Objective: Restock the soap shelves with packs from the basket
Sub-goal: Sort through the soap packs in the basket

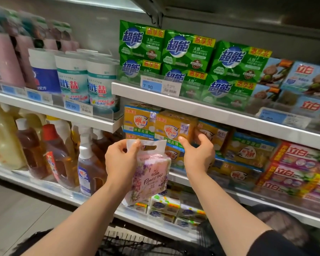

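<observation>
Head view is showing me the left hand pinching the white carry tab of a pink floral soap pack, which is hanging at about six o'clock from the yellow soap packs on the middle shelf. I am seeing the right hand reaching in with fingers loosely spread, thumb just beside the tab's right corner and fingers against a yellow pack; it is gripping nothing that I can make out. I am judging the pink pack as a soft film wrap around stiff bars, fairly heavy for its size, with a slick skin; the punched tab is looking like the safest hold, with a second hand supporting the base. Counting: one pink pack in hand, six green soap packs at twelve o'clock in two rows of three, and roughly six yellow packs, some partly hidden. A dark basket is sitting at six o'clock, its contents not readable.
</observation>
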